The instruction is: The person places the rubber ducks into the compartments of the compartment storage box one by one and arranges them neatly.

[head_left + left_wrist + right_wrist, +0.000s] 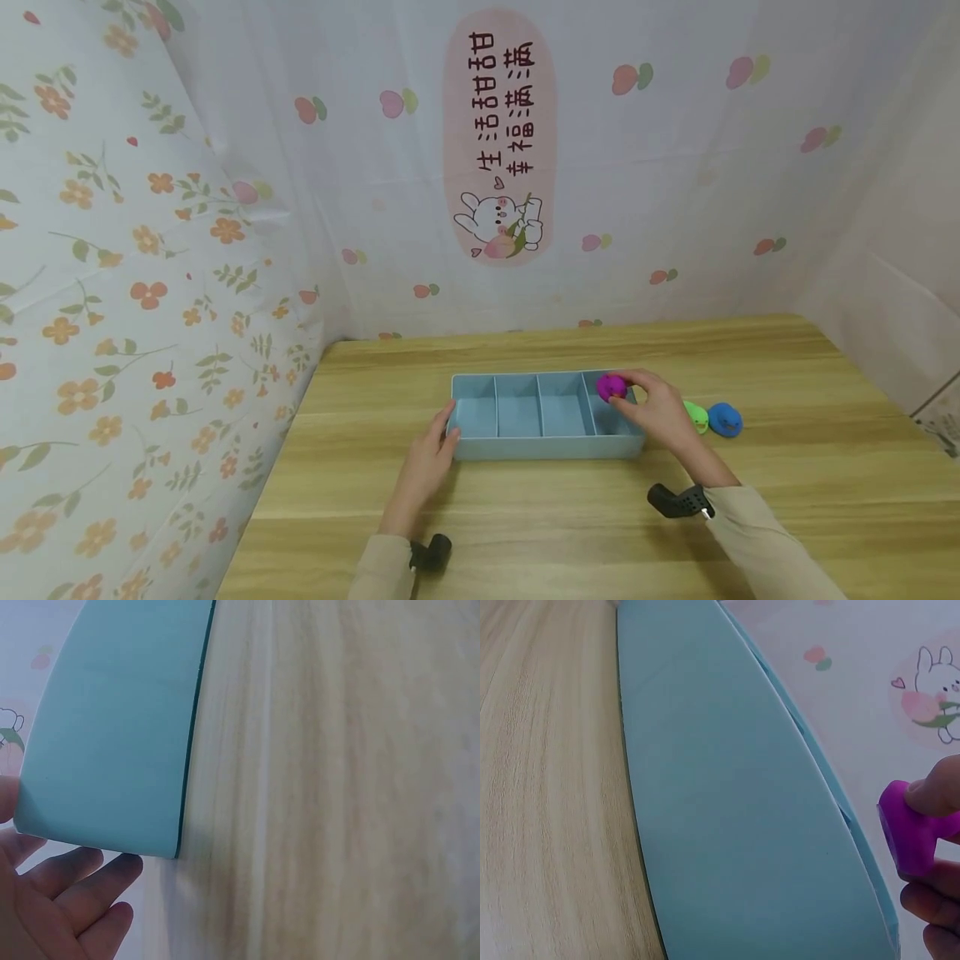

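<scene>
A light-blue storage box (551,447) with several compartments in a row stands on the table. At its left end is my left hand (427,462), the thumb over the rim and the fingers (97,889) against the outside of the end wall. My right hand (663,412) pinches a small rounded purple toy (612,388) between thumb and fingers, above the rightmost compartment. The right wrist view shows this purple toy (907,829) just beyond the box's rim, its exact kind unclear. The other compartments hold nothing visible.
A small green toy (697,417), partly hidden by my right hand, and a blue toy (725,419) lie side by side right of the box. The wood-grain table (540,521) ends at a printed cloth (345,167) behind and at the left.
</scene>
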